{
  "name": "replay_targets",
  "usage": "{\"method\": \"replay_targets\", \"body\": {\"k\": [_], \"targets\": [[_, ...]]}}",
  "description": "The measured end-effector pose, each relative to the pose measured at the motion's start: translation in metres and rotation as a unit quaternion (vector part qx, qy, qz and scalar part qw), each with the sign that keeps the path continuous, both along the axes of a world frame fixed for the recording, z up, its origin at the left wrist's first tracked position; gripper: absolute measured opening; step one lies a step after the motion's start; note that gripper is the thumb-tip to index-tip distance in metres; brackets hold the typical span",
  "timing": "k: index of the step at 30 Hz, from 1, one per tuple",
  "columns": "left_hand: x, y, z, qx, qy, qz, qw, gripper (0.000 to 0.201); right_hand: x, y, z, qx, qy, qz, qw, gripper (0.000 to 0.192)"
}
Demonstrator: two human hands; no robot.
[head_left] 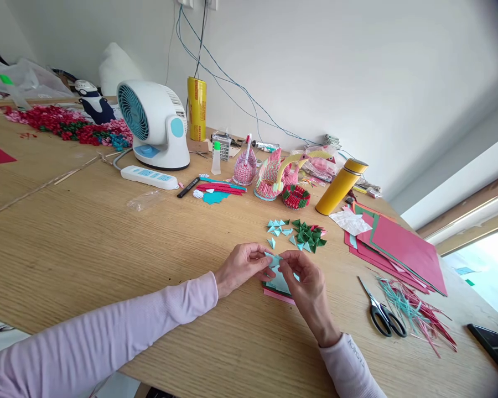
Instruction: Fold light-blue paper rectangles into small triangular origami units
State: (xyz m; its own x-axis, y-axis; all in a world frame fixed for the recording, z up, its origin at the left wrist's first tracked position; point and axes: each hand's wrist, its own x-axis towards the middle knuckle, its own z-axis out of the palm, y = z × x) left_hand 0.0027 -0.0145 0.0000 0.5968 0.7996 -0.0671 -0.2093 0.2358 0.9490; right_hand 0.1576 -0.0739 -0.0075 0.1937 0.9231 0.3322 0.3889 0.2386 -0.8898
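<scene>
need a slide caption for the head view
Left hand and right hand hold a light-blue paper piece over stacked paper, near folded green and blue triangles.

Beyond the fingers (294, 256), well to their left, stands a white desk fan (157, 119), with a power strip (148, 177) just before it and a yellow cylinder (197, 113) behind. A yellow flask (340, 188) stands beyond the fingers, rightward; a black smartphone (492, 344) lies far to their right.
</scene>
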Motion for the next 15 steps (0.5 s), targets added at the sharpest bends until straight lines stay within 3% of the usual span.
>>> {"method": "replay_targets", "body": {"k": [11,15], "targets": [[-0.002,0.003,-0.003,-0.048,-0.027,-0.035,0.998,0.036,-0.001,-0.005,0.009,-0.046,0.026,0.022,0.998,0.016],[-0.003,0.005,-0.004,-0.054,-0.028,-0.040,0.997,0.035,-0.002,-0.005,0.011,-0.048,0.077,0.046,0.995,0.017]]}}
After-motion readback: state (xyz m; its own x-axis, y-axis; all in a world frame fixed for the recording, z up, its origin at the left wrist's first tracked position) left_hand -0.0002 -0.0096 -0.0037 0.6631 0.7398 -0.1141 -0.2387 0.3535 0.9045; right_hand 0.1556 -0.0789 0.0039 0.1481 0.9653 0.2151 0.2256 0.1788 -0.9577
